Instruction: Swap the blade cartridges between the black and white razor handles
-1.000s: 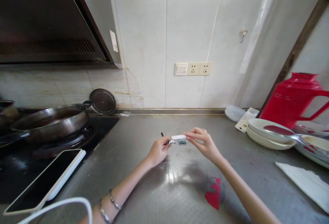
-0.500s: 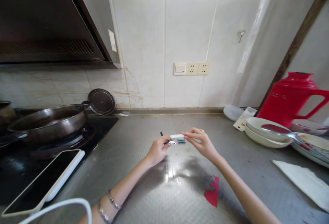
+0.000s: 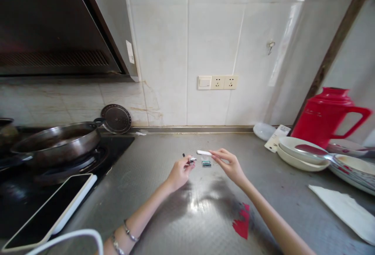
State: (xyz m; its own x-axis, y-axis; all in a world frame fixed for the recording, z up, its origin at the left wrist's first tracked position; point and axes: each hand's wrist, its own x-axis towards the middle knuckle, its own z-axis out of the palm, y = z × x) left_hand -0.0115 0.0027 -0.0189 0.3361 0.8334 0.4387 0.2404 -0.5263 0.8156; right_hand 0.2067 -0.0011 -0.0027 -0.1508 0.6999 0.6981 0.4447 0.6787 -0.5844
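Observation:
Low over the metal counter, my left hand (image 3: 179,173) pinches a small dark and silvery piece (image 3: 191,160), too small to make out clearly. A short black item (image 3: 184,155) shows just beyond its fingertips. My right hand (image 3: 230,164) holds a slim white piece (image 3: 204,152) by its right end, between thumb and fingers. Between the two hands, small green and dark cylinders (image 3: 206,164), which look like batteries, lie side by side. The white piece and the left hand's piece are apart.
A phone (image 3: 48,212) and a steel pan (image 3: 58,141) are at the left, by the stove. Stacked bowls (image 3: 301,161), a red thermos (image 3: 325,118) and white paper (image 3: 342,208) stand or lie at the right. Red scraps (image 3: 241,223) lie near the front.
The white piece has come away from my left hand's fingertips and moved slightly right and up with my right hand. The left hand's piece has turned a little. The view has shifted slightly.

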